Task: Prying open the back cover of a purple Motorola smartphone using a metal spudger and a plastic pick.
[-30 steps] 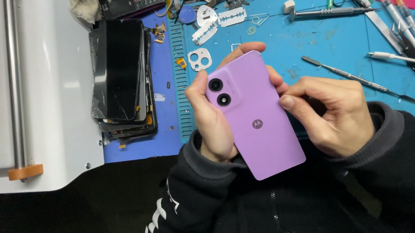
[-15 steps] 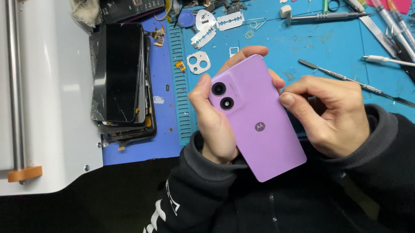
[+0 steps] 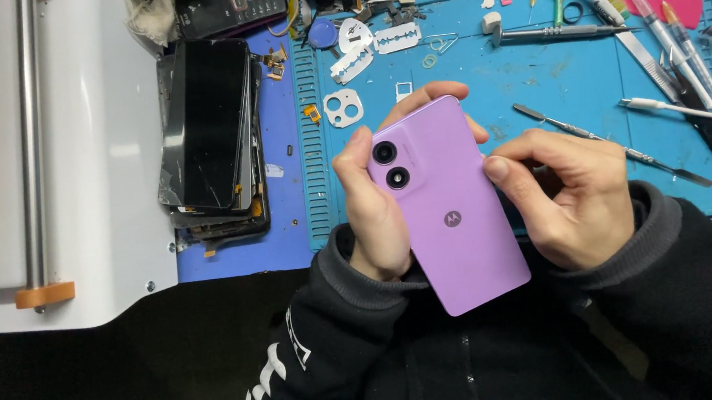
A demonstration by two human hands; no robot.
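While the left hand (image 3: 374,211) clamps its grip around the purple phone (image 3: 450,205) at frame centre, back cover seated and camera-side up, the right hand (image 3: 572,196) pinches its right edge, tools idle on the blue bench (image 3: 532,76).

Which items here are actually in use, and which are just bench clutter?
In use: purple phone, gripped by left hand; right hand pressing its side edge.

Lying about: stack of cracked screens, white camera bezel, razor blades, metal spudger, tweezers.
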